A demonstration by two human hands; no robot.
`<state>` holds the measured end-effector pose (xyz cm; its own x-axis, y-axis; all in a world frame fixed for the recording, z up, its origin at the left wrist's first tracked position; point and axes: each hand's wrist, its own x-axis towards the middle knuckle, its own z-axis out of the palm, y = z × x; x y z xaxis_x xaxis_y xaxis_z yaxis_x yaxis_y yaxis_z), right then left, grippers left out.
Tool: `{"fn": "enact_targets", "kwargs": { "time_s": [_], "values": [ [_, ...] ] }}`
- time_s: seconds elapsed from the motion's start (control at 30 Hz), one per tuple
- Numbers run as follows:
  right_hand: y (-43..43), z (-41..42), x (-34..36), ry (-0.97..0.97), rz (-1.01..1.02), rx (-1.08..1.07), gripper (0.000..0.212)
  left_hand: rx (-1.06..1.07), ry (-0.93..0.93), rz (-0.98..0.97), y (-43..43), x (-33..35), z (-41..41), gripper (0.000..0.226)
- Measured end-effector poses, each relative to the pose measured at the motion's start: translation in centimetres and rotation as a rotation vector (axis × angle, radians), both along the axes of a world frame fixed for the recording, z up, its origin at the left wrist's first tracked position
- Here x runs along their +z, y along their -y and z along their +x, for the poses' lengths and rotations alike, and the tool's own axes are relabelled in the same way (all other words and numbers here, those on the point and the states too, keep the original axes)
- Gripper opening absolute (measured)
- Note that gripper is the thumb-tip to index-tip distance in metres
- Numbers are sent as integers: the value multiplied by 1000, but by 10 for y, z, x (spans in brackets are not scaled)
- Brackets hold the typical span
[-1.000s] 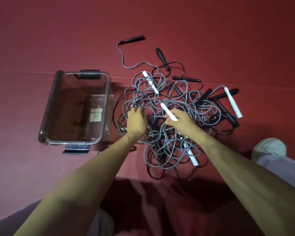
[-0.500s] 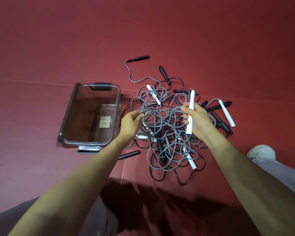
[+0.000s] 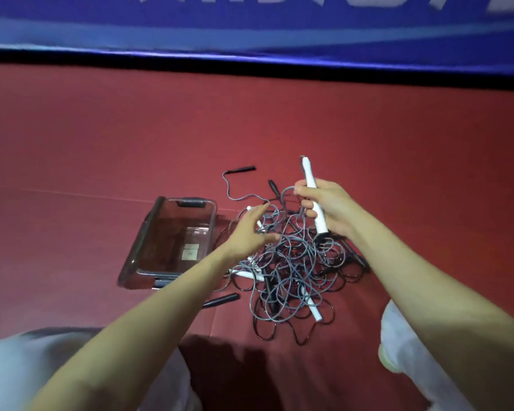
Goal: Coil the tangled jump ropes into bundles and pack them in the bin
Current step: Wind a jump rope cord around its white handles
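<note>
The right hand (image 3: pixel 327 203) has its grip closed round a white plastic jump-rope handle (image 3: pixel 309 178), held nearly upright above the tangled heap of grey and black jump ropes (image 3: pixel 294 271) on the red floor mat (image 3: pixel 101 143). The left hand (image 3: pixel 250 229) hovers at the heap's left side, its grip wide and fingers spread; blur hides whether it touches a cord.

The step in hand looks like freeing 1 rope. It would go best by tracing that handle's cord into the heap and lifting loops off it with the left hand. Hauling on it would likely tighten the snarl.

The clear smoky plastic bin (image 3: pixel 144 238) stands just left of the heap. It holds 0 ropes, only a pale square label (image 3: pixel 190 252) on its bottom.
</note>
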<state>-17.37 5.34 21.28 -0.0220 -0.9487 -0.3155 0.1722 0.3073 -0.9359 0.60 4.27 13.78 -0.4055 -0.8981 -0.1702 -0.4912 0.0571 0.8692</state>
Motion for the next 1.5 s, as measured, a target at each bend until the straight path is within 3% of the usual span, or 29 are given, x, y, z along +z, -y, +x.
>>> {"fn": "enact_targets", "kwargs": {
  "time_s": [0.07,0.13,0.17,0.33,0.4,0.5,0.57,0.67,0.83,0.93,1.07,1.2,1.37,1.43,1.5],
  "values": [
    [-4,1,22,33,-44,4,6,-45,-13,-57,-3,13,-13,53],
    [-4,-3,44,127,-108,-55,9,-76,-5,18,-7,24,-19,17],
    [-3,-7,55,178,-144,-97,12,-76,-1,51,-9,27,-20,10],
    [-7,-34,86,171,-190,-179,15,68,-126,95,-16,43,-10,28],
    [-9,-38,81,-31,-144,-164,17,76,-124,80,-16,58,-6,22],
    [-16,-41,64,-525,-75,-22,18,59,-223,62,-12,87,-7,10],
    [-24,-38,54,-619,-22,170,35,94,-398,132,-10,106,-13,13],
    [-33,-21,36,-540,-6,394,56,171,-700,312,-9,124,-30,20],
    [-21,-4,2,-307,-52,200,23,140,-870,507,-14,119,-46,30],
    [-14,-14,-6,-183,-40,158,26,132,-955,598,-13,116,-44,35],
    [-10,-15,-6,-112,-10,301,37,52,-913,645,-10,119,-40,20],
    [-10,-5,-10,-185,66,353,21,145,-965,682,-2,115,-30,21],
    [0,-10,-6,-213,89,217,20,307,-575,292,18,93,-13,27],
    [1,-17,4,-128,73,165,18,384,-524,283,20,77,-7,28],
    [1,-21,16,-33,47,147,18,293,-462,304,21,60,-4,43]
  ]
}}
